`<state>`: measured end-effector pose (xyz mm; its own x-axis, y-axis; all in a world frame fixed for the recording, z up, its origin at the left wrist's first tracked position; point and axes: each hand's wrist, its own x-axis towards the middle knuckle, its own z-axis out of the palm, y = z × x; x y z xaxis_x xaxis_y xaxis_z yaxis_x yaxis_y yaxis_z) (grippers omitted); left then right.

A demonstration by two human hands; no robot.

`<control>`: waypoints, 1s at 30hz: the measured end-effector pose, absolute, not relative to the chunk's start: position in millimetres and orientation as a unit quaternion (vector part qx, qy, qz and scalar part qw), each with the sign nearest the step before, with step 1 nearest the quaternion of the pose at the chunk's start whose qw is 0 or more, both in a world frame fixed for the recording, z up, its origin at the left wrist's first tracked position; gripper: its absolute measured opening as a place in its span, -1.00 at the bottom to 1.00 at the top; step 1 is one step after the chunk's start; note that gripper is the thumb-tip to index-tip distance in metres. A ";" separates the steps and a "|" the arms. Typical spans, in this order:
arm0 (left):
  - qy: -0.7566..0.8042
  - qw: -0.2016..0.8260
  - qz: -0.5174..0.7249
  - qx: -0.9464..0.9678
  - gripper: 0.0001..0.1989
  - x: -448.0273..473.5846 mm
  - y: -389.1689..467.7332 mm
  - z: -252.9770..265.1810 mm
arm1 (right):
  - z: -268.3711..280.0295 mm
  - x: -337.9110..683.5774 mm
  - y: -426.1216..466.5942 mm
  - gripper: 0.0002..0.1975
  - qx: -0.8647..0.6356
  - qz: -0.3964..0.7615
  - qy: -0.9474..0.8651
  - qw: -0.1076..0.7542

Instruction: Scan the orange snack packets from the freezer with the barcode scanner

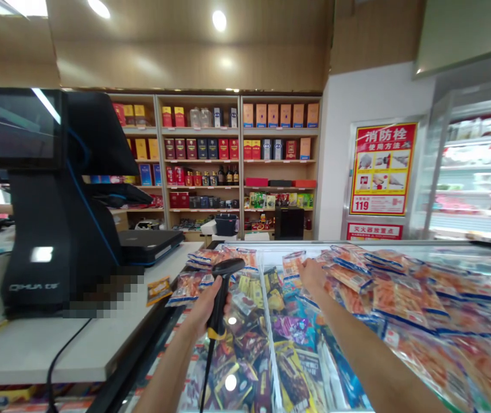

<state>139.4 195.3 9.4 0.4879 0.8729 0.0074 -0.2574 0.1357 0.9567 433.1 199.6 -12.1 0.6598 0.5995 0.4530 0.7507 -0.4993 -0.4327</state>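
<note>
My left hand (205,304) is wrapped round the handle of a black barcode scanner (219,295) with a yellow base and a dark cord running down. The scanner's head points up and to the right above the glass-topped freezer. Further right, my right hand (313,276) pinches the edge of a clear pack of reddish food (292,265) with a blue border. Its fingertips are partly hidden behind the hand. Many similar packs (400,295) lie piled on the glass right of my right arm, and a smaller group (185,287) lies to the left of the scanner.
On the left, a black checkout terminal (51,246) stands on a white counter (112,338). An orange packet (158,290) lies at the counter's edge. Colourful wrapped goods (241,350) show through the freezer (272,367) glass. Shelves of boxes (202,149) line the back wall.
</note>
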 end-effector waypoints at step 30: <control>0.333 0.708 0.410 0.469 -0.57 108.3 200.3 5.9 | -42.4 345.4 308.4 -0.76 -0.835 0.061 -0.425 0.343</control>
<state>108.3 200.3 5.9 0.4417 0.8929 -0.0870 -0.2674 0.2236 0.9373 345.4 308.4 -42.4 0.6308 0.7522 0.1904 0.6689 -0.4029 -0.6247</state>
